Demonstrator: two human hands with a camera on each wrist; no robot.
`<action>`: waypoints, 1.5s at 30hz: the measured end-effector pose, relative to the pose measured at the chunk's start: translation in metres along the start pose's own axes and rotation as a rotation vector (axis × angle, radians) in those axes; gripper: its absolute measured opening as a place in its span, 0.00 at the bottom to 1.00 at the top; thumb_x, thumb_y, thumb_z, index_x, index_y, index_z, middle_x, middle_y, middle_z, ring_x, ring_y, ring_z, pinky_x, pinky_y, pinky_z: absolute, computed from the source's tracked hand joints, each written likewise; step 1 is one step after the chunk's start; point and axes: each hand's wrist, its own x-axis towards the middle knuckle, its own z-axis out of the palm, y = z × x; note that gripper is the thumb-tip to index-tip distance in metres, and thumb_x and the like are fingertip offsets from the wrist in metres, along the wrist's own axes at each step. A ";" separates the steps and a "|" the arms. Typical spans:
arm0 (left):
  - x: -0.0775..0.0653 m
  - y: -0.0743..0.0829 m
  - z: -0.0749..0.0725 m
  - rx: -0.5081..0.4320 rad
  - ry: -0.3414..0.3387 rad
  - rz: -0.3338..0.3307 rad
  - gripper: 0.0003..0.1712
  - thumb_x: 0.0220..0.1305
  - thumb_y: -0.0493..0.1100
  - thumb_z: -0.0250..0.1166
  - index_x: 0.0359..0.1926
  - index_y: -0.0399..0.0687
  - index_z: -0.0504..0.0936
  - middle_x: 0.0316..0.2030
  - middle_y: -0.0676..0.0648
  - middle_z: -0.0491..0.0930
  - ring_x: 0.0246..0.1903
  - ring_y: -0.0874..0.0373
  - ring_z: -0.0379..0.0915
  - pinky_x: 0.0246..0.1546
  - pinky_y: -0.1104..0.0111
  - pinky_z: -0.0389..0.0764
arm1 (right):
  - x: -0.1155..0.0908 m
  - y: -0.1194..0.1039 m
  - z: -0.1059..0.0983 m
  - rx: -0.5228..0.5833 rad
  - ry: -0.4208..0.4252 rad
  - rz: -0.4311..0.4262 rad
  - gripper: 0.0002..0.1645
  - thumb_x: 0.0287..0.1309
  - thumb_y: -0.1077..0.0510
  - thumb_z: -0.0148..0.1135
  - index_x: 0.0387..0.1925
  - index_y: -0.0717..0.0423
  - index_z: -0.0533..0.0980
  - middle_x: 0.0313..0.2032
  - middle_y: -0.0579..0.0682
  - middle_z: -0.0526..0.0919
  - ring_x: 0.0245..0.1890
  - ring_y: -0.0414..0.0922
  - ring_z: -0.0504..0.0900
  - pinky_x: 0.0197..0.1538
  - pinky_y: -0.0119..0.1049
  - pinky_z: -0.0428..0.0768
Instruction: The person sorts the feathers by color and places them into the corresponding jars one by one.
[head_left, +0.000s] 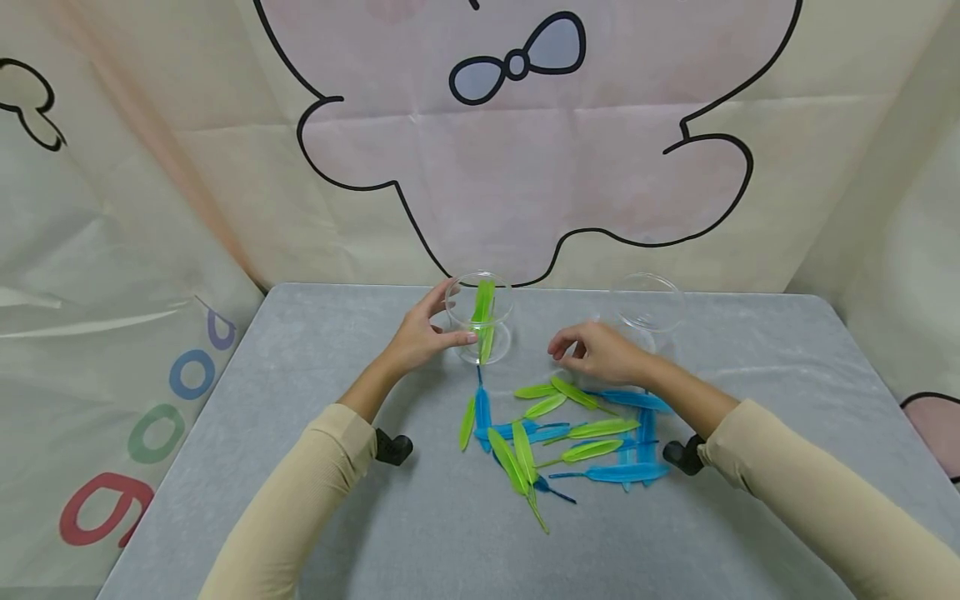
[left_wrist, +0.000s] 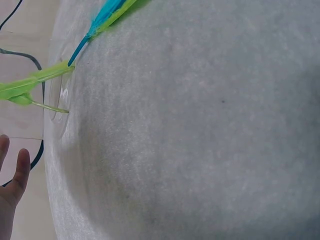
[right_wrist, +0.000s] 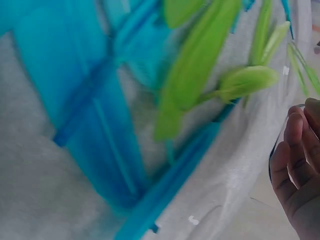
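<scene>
Steadying a clear cup [head_left: 500, 333] in the left grip [head_left: 420, 333], green feathers [head_left: 484, 312] standing inside.
Thumb on the near side and fingers on the left clasp the wall; light, even pressure should keep the thin cup upright without squashing it. The right grip [head_left: 600, 350] has loosely bent fingers, with nothing seen between them. The cup stands near the far edge of the surface [head_left: 420, 533], its axis upright; the feathers in it are nearly upright too, quills down. Just near of it, a blue feather [head_left: 482, 408] lies near-to-far, quill pointing far; the lowest-right blue feather [head_left: 626, 473] runs left-right, quill left.
</scene>
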 end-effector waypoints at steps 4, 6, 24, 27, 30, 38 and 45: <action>0.001 0.001 0.000 -0.003 -0.005 0.007 0.55 0.56 0.48 0.77 0.78 0.63 0.53 0.73 0.49 0.61 0.71 0.48 0.59 0.57 0.46 0.73 | -0.003 0.005 0.005 0.022 -0.027 0.045 0.12 0.62 0.66 0.63 0.47 0.61 0.83 0.41 0.51 0.86 0.33 0.43 0.79 0.41 0.39 0.79; 0.001 0.001 0.001 -0.006 -0.007 0.006 0.55 0.56 0.47 0.77 0.78 0.63 0.53 0.73 0.48 0.61 0.71 0.47 0.59 0.57 0.45 0.73 | -0.004 0.008 0.007 0.024 -0.037 0.040 0.12 0.62 0.66 0.63 0.47 0.60 0.83 0.41 0.49 0.86 0.33 0.42 0.79 0.40 0.38 0.79; 0.001 0.002 0.001 -0.001 0.000 -0.003 0.56 0.55 0.47 0.77 0.78 0.62 0.54 0.73 0.50 0.62 0.70 0.49 0.60 0.56 0.49 0.75 | -0.008 0.019 0.020 0.070 -0.074 0.027 0.09 0.61 0.65 0.65 0.43 0.61 0.84 0.34 0.45 0.84 0.30 0.40 0.79 0.38 0.34 0.79; 0.001 0.002 0.001 0.000 -0.003 -0.001 0.56 0.55 0.47 0.77 0.78 0.62 0.53 0.73 0.49 0.62 0.70 0.49 0.60 0.56 0.49 0.75 | -0.008 0.020 0.022 0.067 -0.069 0.036 0.08 0.61 0.64 0.66 0.42 0.59 0.84 0.33 0.44 0.83 0.29 0.39 0.78 0.37 0.33 0.78; 0.002 0.002 0.000 0.003 -0.004 -0.004 0.56 0.55 0.47 0.77 0.78 0.62 0.53 0.73 0.49 0.62 0.70 0.49 0.60 0.55 0.49 0.75 | -0.009 0.020 0.023 0.058 -0.062 0.037 0.08 0.60 0.64 0.66 0.41 0.59 0.84 0.32 0.44 0.83 0.29 0.39 0.78 0.37 0.33 0.78; 0.002 0.001 0.000 -0.003 -0.006 0.001 0.55 0.56 0.46 0.77 0.78 0.61 0.53 0.73 0.46 0.61 0.70 0.48 0.60 0.56 0.48 0.75 | -0.009 0.019 0.026 0.057 -0.049 0.034 0.07 0.59 0.65 0.66 0.40 0.59 0.84 0.31 0.44 0.82 0.28 0.39 0.78 0.36 0.33 0.78; 0.000 0.001 0.000 -0.006 -0.002 -0.009 0.56 0.55 0.47 0.77 0.78 0.63 0.54 0.73 0.49 0.62 0.70 0.49 0.60 0.56 0.49 0.75 | -0.008 0.019 0.029 0.050 -0.029 0.038 0.07 0.57 0.67 0.66 0.38 0.58 0.84 0.29 0.43 0.81 0.27 0.39 0.77 0.34 0.32 0.77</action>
